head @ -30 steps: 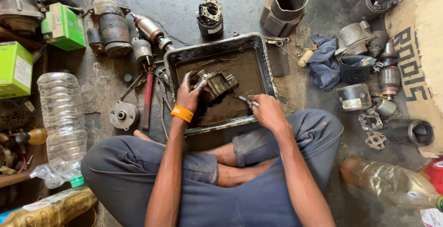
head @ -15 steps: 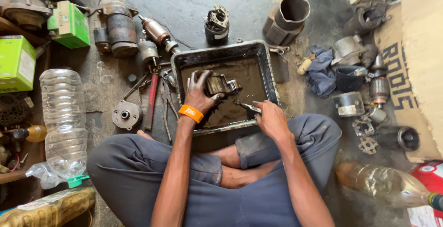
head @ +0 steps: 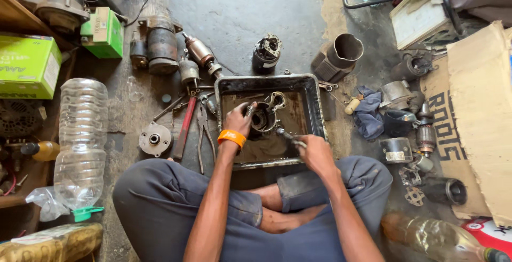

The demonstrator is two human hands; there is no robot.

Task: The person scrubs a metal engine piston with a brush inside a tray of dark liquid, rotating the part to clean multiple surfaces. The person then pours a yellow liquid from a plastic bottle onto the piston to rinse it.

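The left hand [head: 238, 119] grips the metal housing [head: 265, 115] inside the black tray [head: 314, 107], fingers clenched on its left rim. The right hand [head: 316, 154], clenched on a thin tool [head: 284, 134], lies below and right of the housing; the tool's axis points up-left toward it.

Bottle: a big clear plastic bottle [head: 81, 139] is lying to my left on the floor.
Boxes: two green cartons [head: 28, 65] [head: 103, 32] are sitting beyond it.
Tools: a red-handled tool [head: 184, 127] and pliers [head: 202, 129] are lying just beside my knee.
Cloth: a blue rag [head: 368, 114] is lying crumpled to my right.
Cardboard: a sheet [head: 480, 118] is lying far right.
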